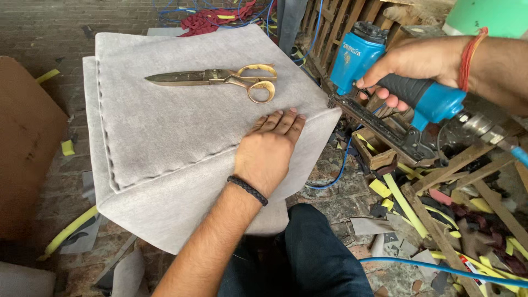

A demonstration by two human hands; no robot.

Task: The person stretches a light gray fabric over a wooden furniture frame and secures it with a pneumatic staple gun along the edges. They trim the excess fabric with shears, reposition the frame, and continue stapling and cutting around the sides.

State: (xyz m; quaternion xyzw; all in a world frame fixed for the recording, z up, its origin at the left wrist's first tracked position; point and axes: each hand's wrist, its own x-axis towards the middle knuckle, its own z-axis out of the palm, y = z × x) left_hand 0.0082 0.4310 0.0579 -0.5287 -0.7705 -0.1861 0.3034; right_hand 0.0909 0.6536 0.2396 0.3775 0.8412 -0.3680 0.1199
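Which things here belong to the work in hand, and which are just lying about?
In use: left hand flat on grey fabric-covered cushion; right hand gripping blue staple gun; scissors resting on the cushion.
Lying about: yellow foam scraps, wooden strips, cardboard.

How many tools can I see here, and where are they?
2. The scissors lie on top of the grey upholstered cushion, beyond the left hand pressing the fabric. The blue staple gun is held in the right hand at the cushion's edge. The floor scraps may hide more.
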